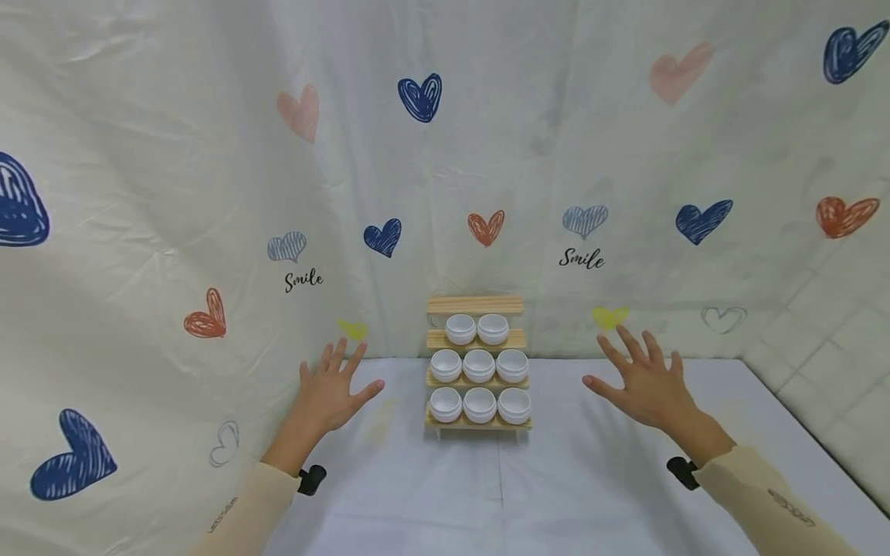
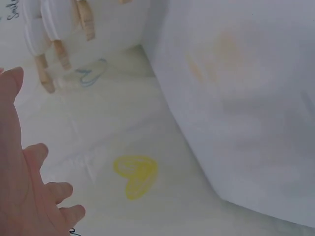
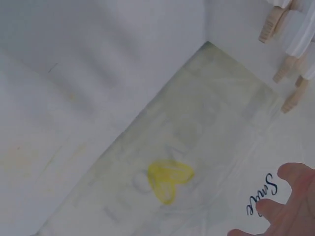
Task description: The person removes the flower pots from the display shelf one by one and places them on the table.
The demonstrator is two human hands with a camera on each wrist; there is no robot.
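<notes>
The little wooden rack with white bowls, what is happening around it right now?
A person holds both hands open above the table, one on each side of the wooden rack. The left hand and the right hand touch nothing. Eight white bowls sit on the rack's steps: two, three and three.

A cream fabric backdrop (image 1: 487, 139) hangs wrinkled behind and to the left, printed with scribbled hearts in navy, orange, pink, pale blue and yellow, and the word "Smile" (image 1: 581, 259) in black script. The tabletop (image 1: 501, 494) lies under a white cloth with a centre crease and faint yellowish stains. At far right, a wall of pale square tiles (image 1: 834, 332) shows. Light is soft and even
</notes>
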